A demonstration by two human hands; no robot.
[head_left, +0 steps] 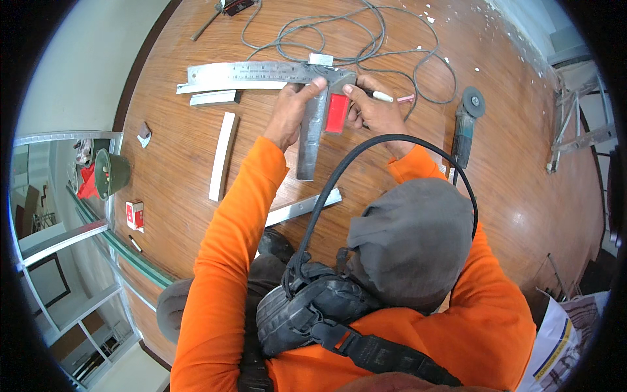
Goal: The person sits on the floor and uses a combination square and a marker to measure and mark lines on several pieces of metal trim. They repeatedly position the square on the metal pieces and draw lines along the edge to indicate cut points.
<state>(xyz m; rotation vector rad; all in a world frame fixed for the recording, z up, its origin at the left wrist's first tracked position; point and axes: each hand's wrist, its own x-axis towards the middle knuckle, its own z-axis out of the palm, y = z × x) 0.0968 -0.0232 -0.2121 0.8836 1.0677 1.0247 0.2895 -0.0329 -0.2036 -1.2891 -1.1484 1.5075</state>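
Note:
A steel square with a ruled blade [248, 72] and a red handle [337, 114] lies across metal profiles in front of me. My left hand [292, 114] is closed round a grey metal profile [312, 140] that points toward me, its thumb pressing near the blade. My right hand [380, 112] grips the square beside its red handle, thumb on the corner. A white-ended marker [383, 97] sticks out between the right hand's fingers. Under the blade runs a white metal strip [228, 87], with a short profile piece [215, 98] just below it.
An angle grinder [466, 124] lies at the right, and a looped grey cable [307, 39] at the far side. Loose metal profiles [223, 157] [304, 208] rest on the wood-patterned floor [176, 130]. A green bucket [111, 174] and a red-white box [134, 215] stand left.

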